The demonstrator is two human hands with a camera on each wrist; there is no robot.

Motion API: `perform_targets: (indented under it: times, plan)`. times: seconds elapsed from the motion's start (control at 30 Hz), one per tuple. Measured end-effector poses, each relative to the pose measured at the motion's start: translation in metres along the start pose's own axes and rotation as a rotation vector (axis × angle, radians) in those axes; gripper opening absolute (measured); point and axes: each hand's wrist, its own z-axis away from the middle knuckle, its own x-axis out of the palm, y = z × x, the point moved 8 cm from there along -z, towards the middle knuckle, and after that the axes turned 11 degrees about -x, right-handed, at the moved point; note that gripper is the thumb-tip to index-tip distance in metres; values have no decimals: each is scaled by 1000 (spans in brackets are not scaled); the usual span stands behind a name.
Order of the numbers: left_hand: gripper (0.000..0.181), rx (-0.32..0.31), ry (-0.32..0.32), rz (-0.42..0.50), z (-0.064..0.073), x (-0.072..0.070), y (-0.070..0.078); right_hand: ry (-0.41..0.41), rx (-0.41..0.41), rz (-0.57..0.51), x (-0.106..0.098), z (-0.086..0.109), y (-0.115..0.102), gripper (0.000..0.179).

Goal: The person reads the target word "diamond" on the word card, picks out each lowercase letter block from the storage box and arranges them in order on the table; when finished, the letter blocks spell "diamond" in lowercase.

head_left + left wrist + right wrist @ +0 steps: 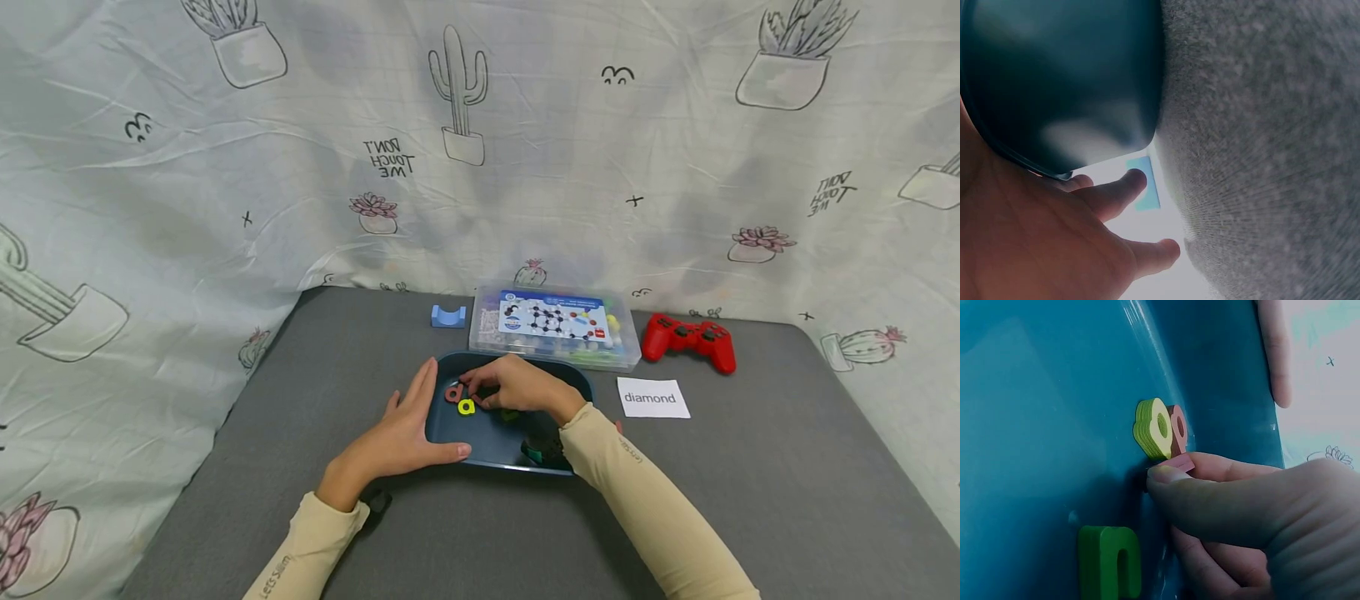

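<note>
A dark blue tray [487,450] lies before me. My left hand [405,429] rests against its left end, fingers straight along the outside and thumb at the near rim. Inside the tray, my right hand [517,385] pinches a small pink piece [1179,464] between thumb and forefinger; the fingers partly hide its shape. Just beyond the fingertips, a yellow letter piece [1157,428] overlaps a red letter piece [1180,428], both close to the tray wall. A green arch-shaped letter piece [1110,559] lies nearer the right wrist.
Behind the tray stands a clear plastic case [555,327] with a molecule-model label. A small blue block [448,317] sits left of it, a red game controller [688,342] right. A white card [652,398] reading "diamond" lies right of the tray. Patterned cloth [525,167] hangs behind.
</note>
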Motion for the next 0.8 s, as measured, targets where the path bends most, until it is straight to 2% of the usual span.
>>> perform_targets:
  times: [0.4, 0.67, 0.8]
  plan:
    - [131, 9, 5, -2, 1, 0, 0, 28, 27, 5, -3, -1, 0, 9]
    - [131, -14, 8, -14, 1, -1, 1, 127, 25, -55, -13, -2, -8, 8]
    - [131, -25, 5, -13, 2, -1, 1, 138, 7, -59, -17, -3, -17, 8]
